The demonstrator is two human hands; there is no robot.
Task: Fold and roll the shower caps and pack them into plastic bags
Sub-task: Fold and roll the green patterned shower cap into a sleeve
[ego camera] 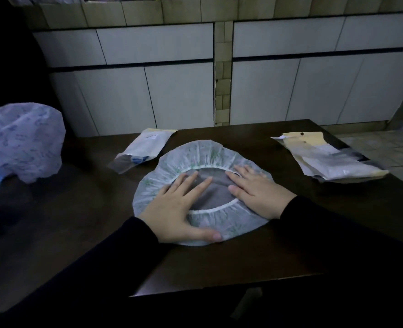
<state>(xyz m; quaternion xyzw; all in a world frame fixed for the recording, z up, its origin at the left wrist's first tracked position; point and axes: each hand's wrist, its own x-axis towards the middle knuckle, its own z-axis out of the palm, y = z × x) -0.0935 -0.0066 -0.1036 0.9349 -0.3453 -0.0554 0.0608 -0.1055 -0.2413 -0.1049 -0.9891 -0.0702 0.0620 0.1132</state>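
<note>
While flat under both hands point(179, 209), shower cap point(203, 152) beside filled plastic bag point(143, 147).

The light is dim and cool, leaving the 9 o'clock edge and the whole near foreground almost black. A dark brown wooden table point(255, 256) fills the middle, its far edge toward 12 o'clock and a faint sheen on its near edge at 6 o'clock. Behind it, from 10 to 2 o'clock, stands a wall of pale panels point(172, 95) crossed by dark horizontal lines, split by a column of small tan tiles point(221, 74). At 3 o'clock lies a pale tiled floor point(390, 147).
</note>
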